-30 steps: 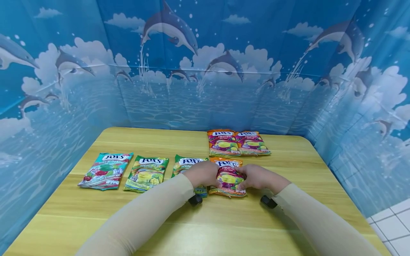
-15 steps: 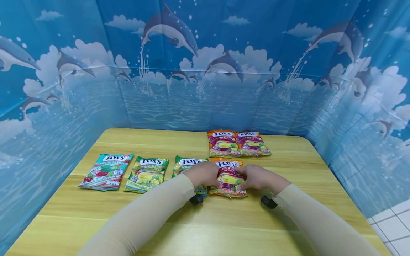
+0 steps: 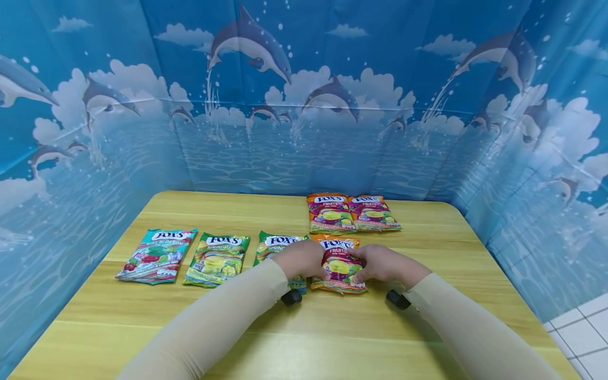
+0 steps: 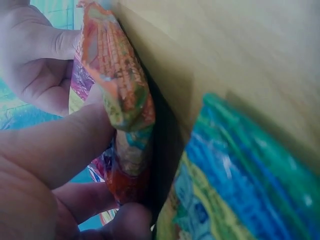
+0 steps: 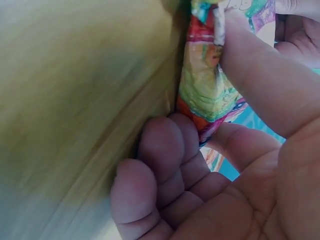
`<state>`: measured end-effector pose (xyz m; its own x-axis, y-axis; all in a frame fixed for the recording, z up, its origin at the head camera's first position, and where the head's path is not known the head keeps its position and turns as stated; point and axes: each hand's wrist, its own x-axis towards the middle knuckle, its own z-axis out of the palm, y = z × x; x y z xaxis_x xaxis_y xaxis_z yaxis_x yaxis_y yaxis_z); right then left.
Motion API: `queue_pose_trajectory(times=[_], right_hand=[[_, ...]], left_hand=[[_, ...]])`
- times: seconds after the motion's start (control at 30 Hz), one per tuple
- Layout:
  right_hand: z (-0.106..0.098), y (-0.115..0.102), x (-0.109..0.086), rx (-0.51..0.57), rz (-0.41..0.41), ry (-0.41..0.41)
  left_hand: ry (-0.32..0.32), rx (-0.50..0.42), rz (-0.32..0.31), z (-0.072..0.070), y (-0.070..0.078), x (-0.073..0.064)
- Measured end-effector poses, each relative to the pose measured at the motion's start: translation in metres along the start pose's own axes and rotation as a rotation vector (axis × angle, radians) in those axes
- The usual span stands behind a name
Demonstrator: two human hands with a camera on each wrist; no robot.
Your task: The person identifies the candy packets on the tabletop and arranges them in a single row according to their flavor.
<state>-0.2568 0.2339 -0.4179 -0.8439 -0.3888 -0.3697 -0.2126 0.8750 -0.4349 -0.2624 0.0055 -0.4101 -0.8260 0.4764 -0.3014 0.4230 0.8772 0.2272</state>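
An orange and purple bag of Fox's Fruits candy [image 3: 339, 264] lies face up on the wooden table, between the two hands. My left hand [image 3: 304, 257] grips its left edge; in the left wrist view the thumb [image 4: 65, 142] presses on the front and fingertips are at the side. My right hand [image 3: 382, 264] pinches the right edge, with the thumb [image 5: 265, 70] on top and curled fingers [image 5: 162, 147] against the side and the table. A green Fox's candy bag [image 3: 277, 241] is just left of it, partly covered by the left hand.
Two more orange and purple candy bags [image 3: 331, 214] lie side by side behind, near the table's back edge. Further left are another green candy bag [image 3: 218, 258] and a teal candy bag [image 3: 159, 256]. A dolphin-print curtain [image 3: 294, 148] hangs around the table [image 3: 332, 338].
Both hands keep their hold on the orange and purple bag, which stays in place. The head view has shifted very slightly.
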Motion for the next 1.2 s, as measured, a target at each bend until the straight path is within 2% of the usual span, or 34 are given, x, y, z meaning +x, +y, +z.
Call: queue_pose_trajectory(times=[0.23, 0.67, 1.2], right_hand=[[0.0012, 0.0013, 0.0009, 0.014, -0.013, -0.003], [0.0017, 0.0017, 0.0023, 0.012, 0.003, 0.004], [0.003, 0.0028, 0.0003, 0.028, 0.021, 0.003]], left_hand=[[-0.012, -0.001, -0.007, 0.0003, 0.0006, -0.0017], [0.017, -0.025, -0.011, -0.0003, 0.0001, -0.0034], [-0.005, -0.004, -0.003, 0.0011, 0.0008, 0.0007]])
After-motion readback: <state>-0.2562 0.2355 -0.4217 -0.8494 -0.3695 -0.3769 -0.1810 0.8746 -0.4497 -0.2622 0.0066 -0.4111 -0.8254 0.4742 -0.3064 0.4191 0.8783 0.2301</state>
